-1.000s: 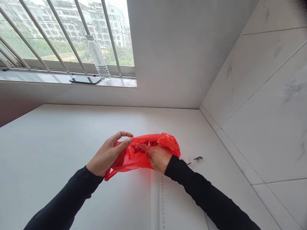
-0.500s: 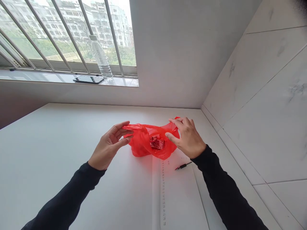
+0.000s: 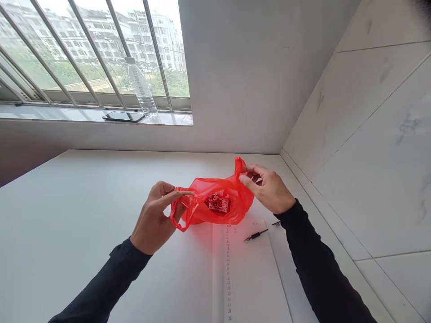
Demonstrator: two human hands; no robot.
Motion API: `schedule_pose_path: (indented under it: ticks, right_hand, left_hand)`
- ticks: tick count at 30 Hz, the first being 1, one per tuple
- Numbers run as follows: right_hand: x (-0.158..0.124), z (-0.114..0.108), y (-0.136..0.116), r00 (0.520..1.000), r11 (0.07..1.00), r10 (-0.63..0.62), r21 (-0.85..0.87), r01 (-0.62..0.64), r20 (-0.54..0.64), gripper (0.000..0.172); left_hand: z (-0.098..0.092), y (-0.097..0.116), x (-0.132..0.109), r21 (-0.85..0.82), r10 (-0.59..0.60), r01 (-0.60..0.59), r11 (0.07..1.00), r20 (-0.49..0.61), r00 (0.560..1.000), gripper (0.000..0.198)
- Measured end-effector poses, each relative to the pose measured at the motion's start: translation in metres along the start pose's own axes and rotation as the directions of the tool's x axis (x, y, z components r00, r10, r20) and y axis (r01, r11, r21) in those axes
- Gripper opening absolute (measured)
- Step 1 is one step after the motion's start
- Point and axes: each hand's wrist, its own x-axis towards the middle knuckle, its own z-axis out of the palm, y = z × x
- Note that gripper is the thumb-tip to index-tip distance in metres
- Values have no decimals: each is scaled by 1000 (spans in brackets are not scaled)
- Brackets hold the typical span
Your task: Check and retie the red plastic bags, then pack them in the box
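Observation:
A thin red plastic bag [image 3: 240,204] rests at the middle of the white table, its mouth spread toward me. Inside it lie shiny red patterned packets [image 3: 218,205], partly hidden by the bag's folds. My left hand [image 3: 158,215] grips the bag's left handle, which loops down below the fingers. On the other side, my right hand [image 3: 267,186] pinches the bag at the base of its right handle, which stands upright. Beneath and in front of the bag is an open notebook [image 3: 252,273] with a column of small handwriting. A black pen [image 3: 256,235] lies on its right page.
The white table [image 3: 101,224] meets a wall at the back and marbled tiles [image 3: 380,148] on the right. On the window sill stand a clear water bottle [image 3: 141,87] and a dark phone [image 3: 124,117]. A small dark object [image 3: 276,223] lies near my right wrist.
Both hands have closed on the bag's handles; earlier their fingers were more spread. The bag's mouth is wider, the right handle is raised, and the left handle hangs lower.

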Motion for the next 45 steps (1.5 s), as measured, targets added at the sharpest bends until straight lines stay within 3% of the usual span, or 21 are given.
schedule_pose_path:
  ticks: [3, 6, 8, 11, 13, 15, 17, 19, 21, 24, 27, 30, 33, 38, 41, 43, 45]
  right_hand:
    - [0, 9, 0, 983, 998, -57, -36, 52, -173, 65]
    - [2, 17, 3, 997, 997, -29, 63, 33, -74, 62]
    - [3, 23, 4, 999, 991, -8, 130, 14, -42, 60]
    - [4, 34, 4, 978, 997, -43, 60, 57, -206, 83]
    - [3, 40, 2, 990, 994, -35, 101, 49, -138, 93]
    - [0, 41, -3, 996, 968, -15, 252, -8, 87, 78]
    - [-5, 38, -13, 968, 919, -60, 392, -42, 243, 44]
    - [-13, 28, -26, 960, 866, -140, 501, 1, 241, 23]
    - [-21, 18, -39, 966, 807, -198, 587, 66, 164, 21]
    - [-30, 10, -51, 971, 789, -234, 593, 159, 51, 16]
    - [-36, 18, -56, 969, 874, -246, 430, 225, -7, 12]
    - [-41, 34, -59, 952, 885, -276, 420, 200, 130, 10]
    - [-45, 49, -60, 930, 890, -279, 427, 157, 240, 10]
    - [-46, 65, -52, 969, 954, -150, 287, 90, 197, 20]
    - [-44, 66, -50, 969, 966, -178, 218, 139, 172, 14]
    - [-42, 63, -50, 953, 961, -202, 233, 148, 226, 17]
    - [-40, 58, -48, 940, 953, -190, 281, 108, 283, 35]
  left_hand:
    - [-9, 6, 3, -94, -123, 116, 989, -74, 990, 25]
    - [-16, 4, 7, -355, -276, 248, 901, -31, 961, 26]
    - [-18, 0, 10, -572, -326, 300, 763, 60, 943, 30]
    - [-22, -3, 14, -775, -293, 330, 540, 195, 936, 40]
    - [-26, -1, 16, -840, -264, 360, 407, 269, 926, 40]
    - [-29, 4, 17, -864, -275, 424, 271, 353, 894, 33]
    - [-34, 8, 17, -861, -301, 484, 155, 426, 853, 26]
    - [-41, 13, 18, -859, -322, 508, 63, 464, 825, 19]
    - [-46, 17, 20, -873, -371, 487, 6, 450, 812, 15]
    - [-47, 26, 25, -890, -470, 456, 24, 392, 791, 31]
    - [-31, 33, 24, -792, -515, 590, 159, 443, 733, 33]
    - [-6, 36, 13, -581, -467, 734, 352, 570, 676, 18]
    - [11, 37, 2, -492, -358, 735, 466, 655, 665, 21]
    - [11, 45, 2, -518, -242, 734, 439, 719, 652, 27]
    - [11, 48, 3, -547, -168, 686, 481, 710, 684, 36]
    - [15, 46, 2, -571, -273, 692, 441, 649, 710, 41]
    - [19, 41, -2, -565, -413, 725, 394, 596, 688, 45]
